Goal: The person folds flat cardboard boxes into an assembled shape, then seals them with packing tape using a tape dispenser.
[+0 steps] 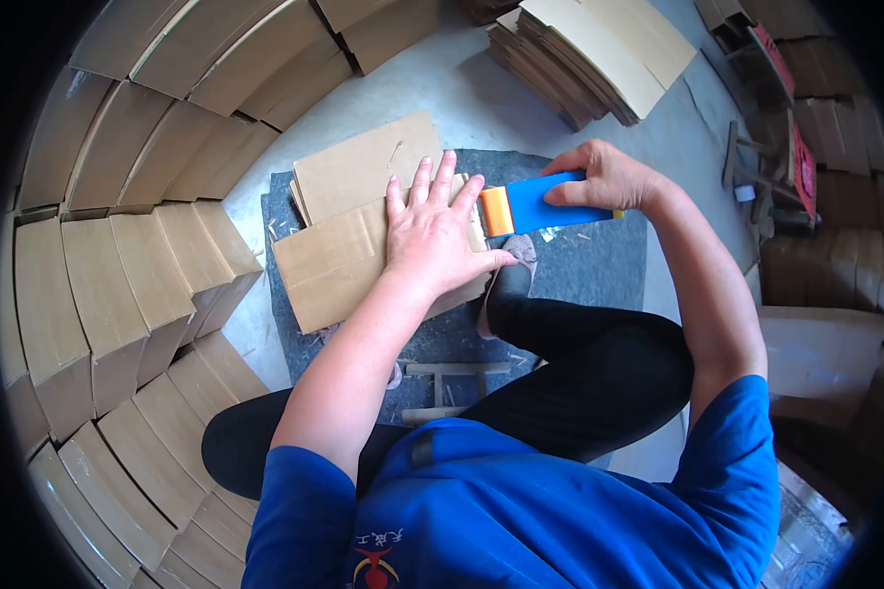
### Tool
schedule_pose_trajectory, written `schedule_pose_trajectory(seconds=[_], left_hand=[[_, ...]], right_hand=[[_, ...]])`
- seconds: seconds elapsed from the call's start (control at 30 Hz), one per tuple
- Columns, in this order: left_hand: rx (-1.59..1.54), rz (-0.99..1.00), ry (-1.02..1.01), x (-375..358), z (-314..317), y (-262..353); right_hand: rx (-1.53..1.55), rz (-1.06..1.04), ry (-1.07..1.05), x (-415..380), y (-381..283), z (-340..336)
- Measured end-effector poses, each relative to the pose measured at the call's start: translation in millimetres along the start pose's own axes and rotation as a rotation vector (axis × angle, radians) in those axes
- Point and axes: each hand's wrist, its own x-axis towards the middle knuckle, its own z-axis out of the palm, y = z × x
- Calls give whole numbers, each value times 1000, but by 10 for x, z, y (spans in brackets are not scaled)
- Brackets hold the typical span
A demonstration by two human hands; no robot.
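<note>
My left hand (432, 224) lies flat with fingers spread on a folded cardboard piece (329, 263), near its right end. Behind that piece, another stack of flat cardboard (359, 157) rests on the dark mat. My right hand (604, 182) is closed around a flat blue hand tool (550, 201) with an orange end piece (497, 211). The orange end points left, right beside the edge of the cardboard under my left hand. My right palm side is hidden by the fingers and tool.
Stacked folded cardboard (118, 285) walls the left side. Another cardboard pile (609, 49) stands on the floor at the back right. A dark mat (599, 265) with scraps lies beneath the work. Red-topped stools (803, 172) stand at the right. A low wooden frame (457, 370) sits between my legs.
</note>
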Motion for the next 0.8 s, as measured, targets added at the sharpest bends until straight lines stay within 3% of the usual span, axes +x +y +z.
schedule_pose_trajectory(seconds=[0.23,0.5,0.67,0.8], left_hand=[[-86,0,25,38,20,-55],[-88,3,15,54,35,-57],[-90,10,15,29,47,-39],[-101,27,-1,12,8,-33]], right_hand=[[87,-5,-14,-108,64,-107],[-171,123,94,-282,357,-336],[-488,108,33,-43,15,56],[-532,98,70,78,-311,525]])
